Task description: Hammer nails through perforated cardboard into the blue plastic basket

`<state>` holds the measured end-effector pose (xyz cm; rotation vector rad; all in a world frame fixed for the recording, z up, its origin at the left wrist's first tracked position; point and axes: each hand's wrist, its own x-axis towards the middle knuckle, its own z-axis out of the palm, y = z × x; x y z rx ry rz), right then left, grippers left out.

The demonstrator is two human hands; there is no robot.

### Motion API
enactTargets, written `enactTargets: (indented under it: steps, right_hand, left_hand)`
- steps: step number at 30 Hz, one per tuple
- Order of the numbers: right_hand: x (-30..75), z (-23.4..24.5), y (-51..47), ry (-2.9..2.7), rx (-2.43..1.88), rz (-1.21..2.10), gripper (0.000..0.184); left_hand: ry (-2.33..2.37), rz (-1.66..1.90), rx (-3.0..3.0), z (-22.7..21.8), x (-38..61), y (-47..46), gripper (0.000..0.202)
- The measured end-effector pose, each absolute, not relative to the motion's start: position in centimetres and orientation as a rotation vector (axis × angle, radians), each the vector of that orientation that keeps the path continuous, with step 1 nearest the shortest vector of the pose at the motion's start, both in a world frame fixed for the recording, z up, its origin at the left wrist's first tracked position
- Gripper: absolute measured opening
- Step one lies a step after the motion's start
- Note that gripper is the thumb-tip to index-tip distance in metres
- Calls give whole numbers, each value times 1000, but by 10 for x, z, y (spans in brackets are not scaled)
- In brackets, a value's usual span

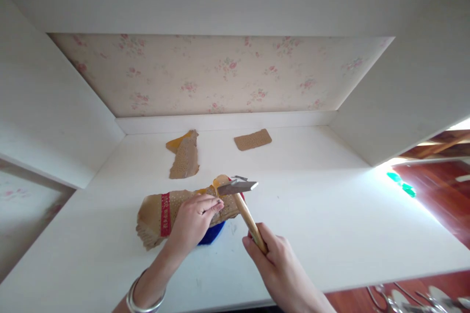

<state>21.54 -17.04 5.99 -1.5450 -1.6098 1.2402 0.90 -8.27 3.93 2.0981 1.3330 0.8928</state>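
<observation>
My right hand (273, 259) is wrapped round the wooden handle of a hammer (251, 225). Its metal head is over the right end of a brown piece of cardboard (150, 215) with a red printed band and many small holes. On that cardboard rests my left hand (196, 217), thumb and forefinger pinched on what looks like a small nail (219, 201), mostly hidden by the fingertips. Several thin dark nails (240, 177) lie just beyond the hammer head. A blue cloth-like piece (213, 234) sticks out from under the cardboard.
Everything lies on a white desk top (312, 215) between white side panels. Farther back are a torn cardboard piece (185, 156) with yellow tape and a small cardboard rectangle (253, 140). Flowered wallpaper (227, 73) covers the back. Green objects (402, 185) are beyond the right edge.
</observation>
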Motion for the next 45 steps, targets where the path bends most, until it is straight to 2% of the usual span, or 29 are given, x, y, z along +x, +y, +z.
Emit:
enactTargets:
  steps: [17,23,33,37,41,45]
  right_hand:
    - [215,51,-174,-1657,-1525,1153,32]
    - [213,47,-177,-1612,-1563,1128,34]
    - [219,56,-175,-1658,-1563,1129,34]
    - [221,67,-172,-1709,-1594,1040,34]
    - [226,76,-168,-1842,-1686,1024,36]
    - [230,84,-166,-1865,-1666,996,33]
  left_hand:
    - [1336,928,2138,34,12,-85,20]
    - [1368,828,2185,38,13,-88,22]
    - [1439,762,2115,41,13,-91,13]
    - [1479,762,2102,43,14,-91,23]
    - [1506,713,2093,45,14,-91,21]
    - [1521,702,2087,45,15,-92,39]
